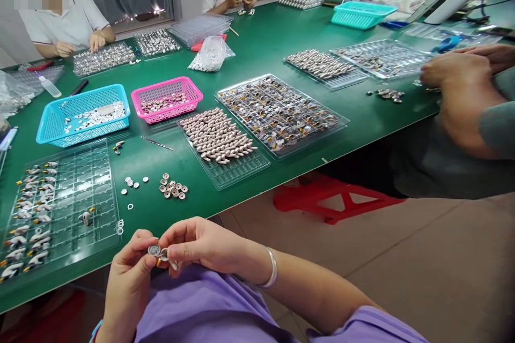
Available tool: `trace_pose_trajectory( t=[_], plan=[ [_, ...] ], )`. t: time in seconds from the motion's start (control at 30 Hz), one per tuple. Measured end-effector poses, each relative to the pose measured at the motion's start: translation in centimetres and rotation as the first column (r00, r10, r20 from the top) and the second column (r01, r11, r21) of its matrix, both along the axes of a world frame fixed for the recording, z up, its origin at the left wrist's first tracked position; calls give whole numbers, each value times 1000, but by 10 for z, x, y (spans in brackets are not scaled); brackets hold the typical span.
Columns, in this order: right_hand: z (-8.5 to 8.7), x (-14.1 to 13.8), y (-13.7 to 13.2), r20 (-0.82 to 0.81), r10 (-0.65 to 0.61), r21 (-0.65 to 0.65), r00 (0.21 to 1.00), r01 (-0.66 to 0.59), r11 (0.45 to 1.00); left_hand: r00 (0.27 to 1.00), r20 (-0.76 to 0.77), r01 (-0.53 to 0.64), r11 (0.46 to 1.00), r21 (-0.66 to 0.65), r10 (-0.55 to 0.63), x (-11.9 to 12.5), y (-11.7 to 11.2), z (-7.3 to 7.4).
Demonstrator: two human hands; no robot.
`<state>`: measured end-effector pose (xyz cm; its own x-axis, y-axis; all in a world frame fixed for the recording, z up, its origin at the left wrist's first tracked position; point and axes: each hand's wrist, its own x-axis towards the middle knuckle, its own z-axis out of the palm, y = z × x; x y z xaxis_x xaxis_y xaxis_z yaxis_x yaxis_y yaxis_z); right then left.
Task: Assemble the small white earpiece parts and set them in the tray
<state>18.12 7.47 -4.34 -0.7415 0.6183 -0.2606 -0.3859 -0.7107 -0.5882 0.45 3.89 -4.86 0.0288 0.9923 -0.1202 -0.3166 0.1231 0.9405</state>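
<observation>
Just in front of the table edge, my left hand (134,268) pinches a small round earbud piece (154,250) with a grey face between thumb and fingertips. Close against it, my right hand (199,246) is closed on an earbud shell (164,255) with a pale stem; a bit of yellow shows beneath. My fingers partly cover both pieces, and I cannot tell how they are joined. On the table ahead lie a pile of round earbud caps (174,188), several white discs (136,185) and a white ring (130,207).
A clear tray (80,182) of earbud parts lies left. Behind it are a blue basket (83,136), a pink basket (167,113) and tweezers (157,143). Filled trays (281,112) extend right. Co-workers' hands (458,67) work at the right and across the table.
</observation>
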Motion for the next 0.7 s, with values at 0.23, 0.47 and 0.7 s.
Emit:
trace_pose_trajectory(
  t=[0.23, 0.47, 0.7],
  plan=[
    [-3, -3, -3, -9, -15, -3, 1000, 15, 1000, 999, -43, 29, 1000, 12, -28, 0, -1, 3],
    [-16, -13, -6, -40, -62, -25, 997, 61, 998, 876, -476, 76, 948, 309, 85, -6, -5, 8],
    [-35, -19, -9, -138, -76, 75, 988, 87, 993, 668, -694, 239, 807, 541, 267, 0, -3, 24]
  ],
)
